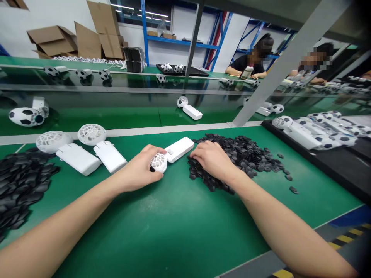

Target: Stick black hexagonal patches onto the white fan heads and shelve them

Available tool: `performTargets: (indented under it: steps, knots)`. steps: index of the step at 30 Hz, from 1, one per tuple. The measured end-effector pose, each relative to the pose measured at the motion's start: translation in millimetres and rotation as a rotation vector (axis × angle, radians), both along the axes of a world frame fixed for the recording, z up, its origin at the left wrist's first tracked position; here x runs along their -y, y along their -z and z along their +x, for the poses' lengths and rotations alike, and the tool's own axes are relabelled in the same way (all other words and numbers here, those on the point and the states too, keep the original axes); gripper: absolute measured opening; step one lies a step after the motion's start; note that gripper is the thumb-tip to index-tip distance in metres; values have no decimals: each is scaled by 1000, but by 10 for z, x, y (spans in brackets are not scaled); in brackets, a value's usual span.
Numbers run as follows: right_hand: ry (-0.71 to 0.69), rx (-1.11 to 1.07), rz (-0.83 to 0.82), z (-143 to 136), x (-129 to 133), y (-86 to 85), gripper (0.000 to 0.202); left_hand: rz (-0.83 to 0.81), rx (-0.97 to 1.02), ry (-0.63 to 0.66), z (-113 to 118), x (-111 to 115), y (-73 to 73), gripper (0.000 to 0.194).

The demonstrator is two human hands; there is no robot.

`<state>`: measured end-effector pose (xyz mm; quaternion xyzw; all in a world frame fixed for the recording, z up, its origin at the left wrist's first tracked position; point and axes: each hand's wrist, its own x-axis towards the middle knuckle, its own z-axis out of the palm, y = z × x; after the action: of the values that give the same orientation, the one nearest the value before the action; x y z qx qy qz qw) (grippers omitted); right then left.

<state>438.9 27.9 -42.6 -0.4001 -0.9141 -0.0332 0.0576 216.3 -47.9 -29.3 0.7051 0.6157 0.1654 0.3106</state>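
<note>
My left hand (142, 168) is wrapped round the ball-shaped end of a white soccer-ball device (180, 149), whose flat white body points to the right. The ball end shows an open white lattice with a black patch beside my fingers. My right hand (211, 160) rests in a pile of small black pieces (246, 154), fingers bent down into it; what its fingertips hold is hidden. Two more white devices with bare lattice balls, one farther left (78, 158) and one nearer (110, 156), lie left of my left hand.
A second pile of black pieces (21, 185) lies at the left. A black tray (319, 166) with several soccer-ball devices stands at the right. Beyond the metal rail (130, 132), a conveyor (130, 112) carries more devices. A slanted post (275, 73) rises behind. Two people sit across.
</note>
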Motion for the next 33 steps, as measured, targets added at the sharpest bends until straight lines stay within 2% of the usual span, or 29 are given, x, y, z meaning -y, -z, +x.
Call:
performTargets:
  steps: [5, 8, 11, 14, 18, 22, 28, 33]
  knots:
    - [27, -154, -165, 27, -35, 31, 17, 5, 2, -5, -41, -19, -2, 54]
    - [23, -285, -187, 24, -20, 17, 20, 16, 3, 9, -35, -15, 11, 54]
    - [-102, -438, -177, -16, 38, -1, 18, 29, 3, 50, -40, -15, 24, 50]
    - [-227, -549, -235, -93, 117, 3, 13, 48, 21, 125, -77, -34, 34, 49]
    - [-361, -552, -352, -218, 223, 24, 10, 76, 50, 204, -132, -70, 46, 47]
    - [-463, -519, -387, -321, 286, 27, 18, 99, 58, 240, -149, -86, 55, 47]
    - [-445, -617, -398, -404, 253, 33, 11, 113, 60, 256, -154, -86, 65, 46]
    - [-386, -739, -447, -472, 229, 91, 9, 147, 71, 191, -111, -62, 82, 44]
